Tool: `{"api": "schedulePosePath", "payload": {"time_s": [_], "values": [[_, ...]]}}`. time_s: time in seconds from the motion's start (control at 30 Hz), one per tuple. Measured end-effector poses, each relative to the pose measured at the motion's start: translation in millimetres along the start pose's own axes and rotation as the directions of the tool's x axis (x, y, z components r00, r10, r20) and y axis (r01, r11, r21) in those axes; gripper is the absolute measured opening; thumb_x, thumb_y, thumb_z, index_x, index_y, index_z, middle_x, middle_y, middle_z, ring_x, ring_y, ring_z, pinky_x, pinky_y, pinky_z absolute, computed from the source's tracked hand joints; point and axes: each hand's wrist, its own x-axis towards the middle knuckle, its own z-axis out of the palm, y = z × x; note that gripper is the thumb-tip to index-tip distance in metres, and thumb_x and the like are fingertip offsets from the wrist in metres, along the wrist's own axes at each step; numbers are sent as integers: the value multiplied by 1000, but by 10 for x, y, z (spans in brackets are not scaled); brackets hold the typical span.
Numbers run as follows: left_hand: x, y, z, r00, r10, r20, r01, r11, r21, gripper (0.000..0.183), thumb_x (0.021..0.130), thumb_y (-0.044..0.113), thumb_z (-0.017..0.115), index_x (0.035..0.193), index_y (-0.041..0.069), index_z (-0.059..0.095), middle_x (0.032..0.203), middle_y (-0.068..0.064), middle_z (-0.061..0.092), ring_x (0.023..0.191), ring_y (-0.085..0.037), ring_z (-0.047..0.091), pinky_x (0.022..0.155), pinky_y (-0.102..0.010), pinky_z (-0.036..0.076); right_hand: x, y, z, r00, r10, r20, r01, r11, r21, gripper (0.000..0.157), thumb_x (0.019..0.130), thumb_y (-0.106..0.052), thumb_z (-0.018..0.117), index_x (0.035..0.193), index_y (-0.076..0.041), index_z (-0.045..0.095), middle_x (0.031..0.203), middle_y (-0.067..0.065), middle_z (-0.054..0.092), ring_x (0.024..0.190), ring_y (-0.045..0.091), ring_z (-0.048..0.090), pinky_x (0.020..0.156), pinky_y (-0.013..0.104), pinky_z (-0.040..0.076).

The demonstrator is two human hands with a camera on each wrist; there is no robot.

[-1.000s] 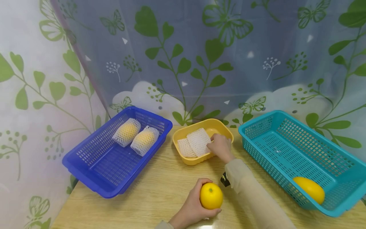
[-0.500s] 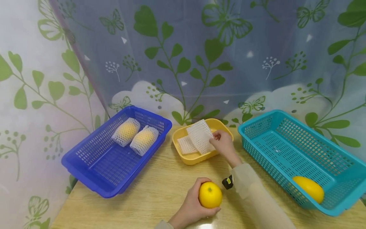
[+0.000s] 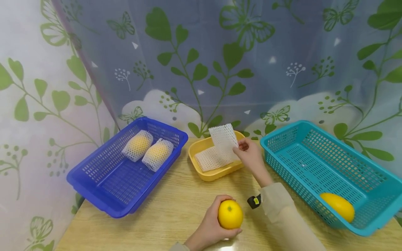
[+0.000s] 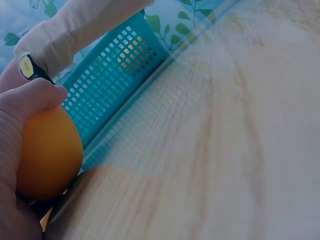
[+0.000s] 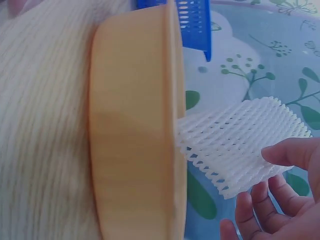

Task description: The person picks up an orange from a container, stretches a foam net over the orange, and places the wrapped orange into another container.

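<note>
My left hand (image 3: 213, 223) grips a round yellow fruit (image 3: 230, 214), perhaps an orange, above the front of the table; the left wrist view shows the thumb lying over its top. With thumb and fingers, my right hand (image 3: 250, 155) pinches a white foam net sleeve (image 3: 223, 138) by its edge. That sleeve is raised over the yellow tray (image 3: 201, 174), its lower end near or in the tray, and other foam netting (image 3: 208, 158) lies flat below it. In the right wrist view the held sleeve (image 5: 245, 142) hangs beside the tray's wall.
On the left a blue basket (image 3: 125, 205) contains two yellow fruits (image 3: 158, 153) in foam nets. A teal basket (image 3: 314, 164) on the right contains one bare yellow fruit (image 3: 337, 206). Behind the wooden table (image 3: 169, 209) hangs a patterned curtain (image 3: 188, 52).
My right hand has lifted one foam net sleeve up from the tray, moving slightly right and tilting the sleeve upright. The left hand keeps its hold on the fruit, almost still.
</note>
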Motion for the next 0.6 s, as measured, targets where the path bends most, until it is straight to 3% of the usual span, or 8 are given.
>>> {"api": "schedulePosePath", "payload": {"time_s": [0.3, 0.6], "values": [[-7, 25, 1, 1000, 3, -3, -3, 1000, -20, 78, 72, 21, 89, 136, 16, 45, 125, 2, 58, 105, -13, 59, 88, -32, 50, -173, -114, -102, 998, -46, -48, 48, 998, 48, 16, 89, -8, 71, 99, 0, 61, 90, 14, 61, 84, 27, 56, 76, 35, 46], [6, 6, 15, 998, 66, -19, -67, 998, -23, 79, 70, 16, 90, 134, 12, 45, 123, -1, 58, 103, -13, 60, 86, -32, 52, -485, -196, -208, 994, -79, -74, 87, 989, 117, 17, 88, -6, 72, 98, 1, 61, 93, 15, 62, 87, 25, 56, 79, 34, 46]]}}
